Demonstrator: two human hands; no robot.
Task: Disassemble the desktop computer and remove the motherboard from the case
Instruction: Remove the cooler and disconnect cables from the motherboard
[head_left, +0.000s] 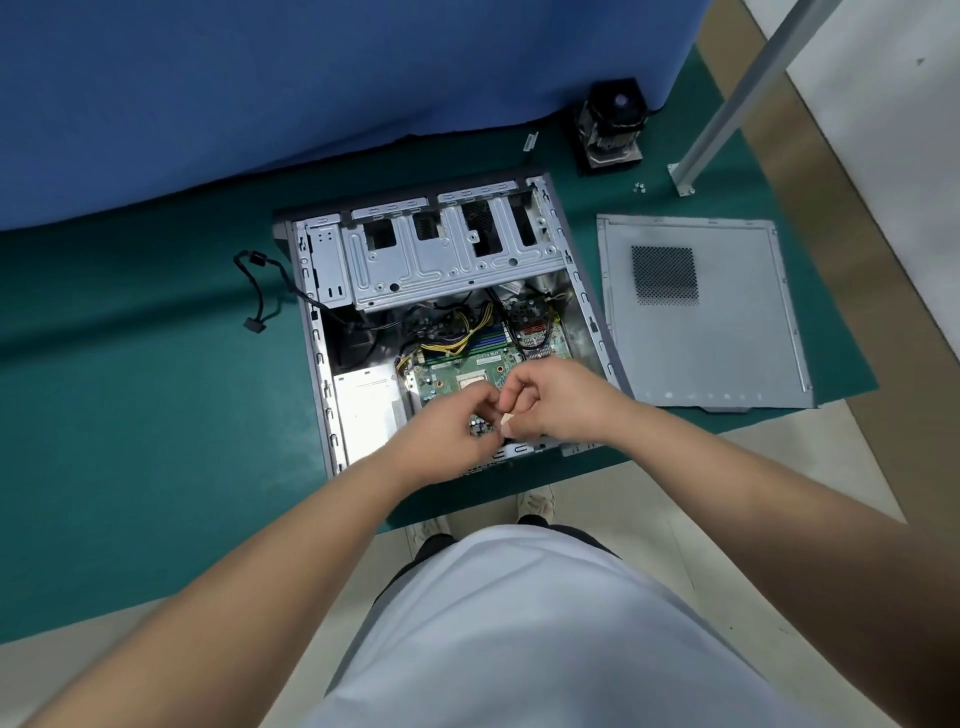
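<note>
White plastic connector, pinched between both hands over the motherboard, could snap or strain its wires if yanked crooked.

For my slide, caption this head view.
Both hands pinch a small white connector above the motherboard in the opened case.

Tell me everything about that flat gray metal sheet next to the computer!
The metal sheet is the computer's side cover, taken off. It looks like thin gray metal with folded edges and a dark square patch of tiny air holes. It lies flat on the green mat, right of the open case, and no hand touches it.
</note>
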